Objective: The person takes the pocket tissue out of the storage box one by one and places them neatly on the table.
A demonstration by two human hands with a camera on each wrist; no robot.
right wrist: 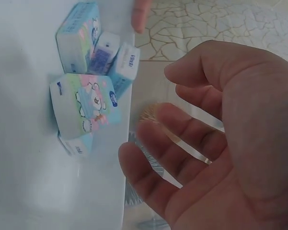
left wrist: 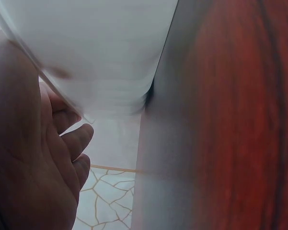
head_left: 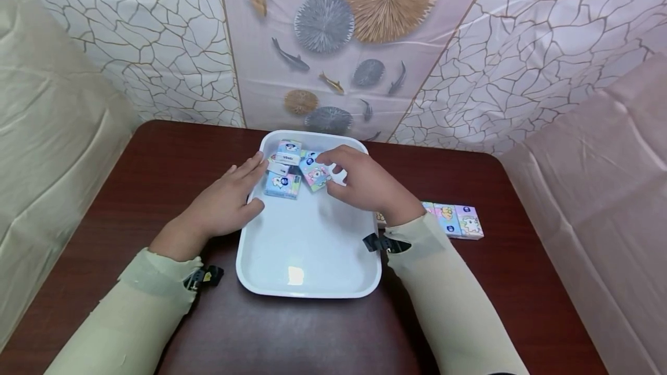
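A white tray [head_left: 307, 247] holds several small pastel tissue packs at its far left end. One pack [head_left: 282, 185] lies nearest the middle, and a cartoon-printed pack [head_left: 314, 171] slants beside it. Behind them, another pack [head_left: 289, 152] with Vinda lettering rests among the group. My left hand [head_left: 224, 201] lies along the tray's left rim with its fingers extended. Over the cartoon-printed pack is my right hand [head_left: 365, 181], fingers loosely bent. The right wrist view shows a gap between this hand [right wrist: 220, 134] and the packs, with nothing in its grasp.
To the tray's right, a row of similar tissue packs [head_left: 450, 220] lies on the dark wooden table [head_left: 500, 288], partly hidden behind the right forearm. A patterned cloth backdrop [head_left: 182, 33] hangs behind the table, and pale fabric [head_left: 609, 155] covers the sides.
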